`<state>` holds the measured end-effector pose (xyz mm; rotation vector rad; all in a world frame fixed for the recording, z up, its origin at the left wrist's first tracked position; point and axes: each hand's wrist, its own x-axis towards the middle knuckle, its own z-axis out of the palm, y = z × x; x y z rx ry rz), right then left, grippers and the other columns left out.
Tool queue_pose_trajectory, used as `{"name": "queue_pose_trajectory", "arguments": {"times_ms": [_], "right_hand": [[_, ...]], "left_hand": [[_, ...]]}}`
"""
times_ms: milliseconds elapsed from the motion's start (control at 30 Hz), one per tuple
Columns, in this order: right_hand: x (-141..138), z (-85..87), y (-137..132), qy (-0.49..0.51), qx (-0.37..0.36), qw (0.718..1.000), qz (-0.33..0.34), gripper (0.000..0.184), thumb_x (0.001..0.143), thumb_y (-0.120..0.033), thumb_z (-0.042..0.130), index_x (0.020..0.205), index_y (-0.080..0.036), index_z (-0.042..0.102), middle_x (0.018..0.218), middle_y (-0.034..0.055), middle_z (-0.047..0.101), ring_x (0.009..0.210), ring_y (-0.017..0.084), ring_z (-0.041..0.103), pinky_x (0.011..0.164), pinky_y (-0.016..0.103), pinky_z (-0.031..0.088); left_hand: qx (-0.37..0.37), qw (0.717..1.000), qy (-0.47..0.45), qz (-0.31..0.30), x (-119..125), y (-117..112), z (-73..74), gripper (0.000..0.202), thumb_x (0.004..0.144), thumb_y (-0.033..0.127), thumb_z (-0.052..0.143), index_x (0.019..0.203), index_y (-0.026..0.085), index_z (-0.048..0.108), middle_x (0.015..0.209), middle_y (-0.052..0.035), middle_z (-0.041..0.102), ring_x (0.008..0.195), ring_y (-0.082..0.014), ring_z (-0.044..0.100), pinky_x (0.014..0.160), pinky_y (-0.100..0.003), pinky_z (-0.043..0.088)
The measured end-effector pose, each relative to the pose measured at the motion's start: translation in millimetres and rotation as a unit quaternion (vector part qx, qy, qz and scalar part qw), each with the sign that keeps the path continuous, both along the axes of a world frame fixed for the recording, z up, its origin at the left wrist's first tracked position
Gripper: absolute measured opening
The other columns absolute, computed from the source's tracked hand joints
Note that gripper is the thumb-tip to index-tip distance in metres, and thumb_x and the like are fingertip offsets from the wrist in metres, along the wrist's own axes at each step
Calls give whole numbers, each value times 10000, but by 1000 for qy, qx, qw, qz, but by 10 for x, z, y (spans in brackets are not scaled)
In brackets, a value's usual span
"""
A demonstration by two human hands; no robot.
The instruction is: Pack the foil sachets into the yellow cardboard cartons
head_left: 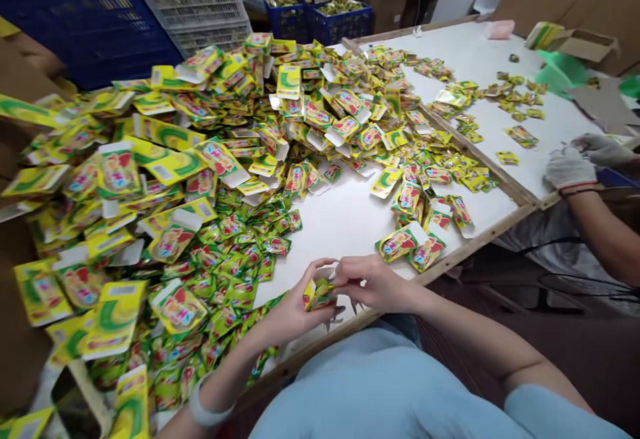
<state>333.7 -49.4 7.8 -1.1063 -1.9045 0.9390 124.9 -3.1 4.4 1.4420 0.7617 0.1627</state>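
small yellow-green carton (pixel 318 294), half hidden, is pinched by both hands: left hand (pixel 295 309), right hand (pixel 373 284); its print is unreadable.

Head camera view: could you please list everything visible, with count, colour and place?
small yellow and green cardboard boxes: too many to count, piled on the left and far part of the table
small green foil sachets: many, heaped near the left hand
white table top: one, bare patch in the middle
blue plastic crates: two, on the floor at the back
brown cardboard box: one, far right
co-worker's gloved hands: two, white gloves, right edge
left hand: holds a small yellow box
right hand: fingers on the same box
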Motion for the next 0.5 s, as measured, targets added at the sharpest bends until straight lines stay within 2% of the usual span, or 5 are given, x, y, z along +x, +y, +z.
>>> {"name": "queue_pose_trajectory", "arguments": {"times_ms": [167,233,333,400,500], "right_hand": [[51,25,-98,-29,0,995,92,253,958,-151,429,867,-199,660,891,44,705,826,172,676,758,278,542],[112,22,-148,-15,22,997,79,288,984,-180,396,910,-195,674,924,58,712,848,169,678,770,279,550],[282,-70,-260,2,128,983,-129,230,982,-241,439,1027,-242,664,949,57,710,916,191,672,845,333,553],[512,-184,-352,-36,187,925,-329,209,953,-291,506,1120,-265,629,1006,76,697,992,238,652,913,417,532],[1084,-395,-472,-106,147,820,-544,449,898,-443,580,1294,-237,530,1192,139,626,1152,316,568,1005,542,452]], "left_hand": [[37,997,42,-57,157,23,110,717,816,274,704,1440,265,351,1260,-84,620,1131,-238,616,1030,-399,463],[33,998,36,-49,177,53,87,625,827,319,704,1392,238,448,1253,-98,640,1136,-258,621,1021,-407,474],[-11,1000,13,-4,164,115,10,452,869,443,649,1220,159,629,1127,-140,711,1029,-293,673,943,-430,524],[-20,999,6,28,202,164,-37,469,855,517,644,1139,147,688,1152,-155,711,1083,-319,656,995,-450,495],[2,998,-18,52,471,289,-100,541,760,564,725,1160,201,699,1316,-120,642,1260,-341,548,1100,-462,410]]}}
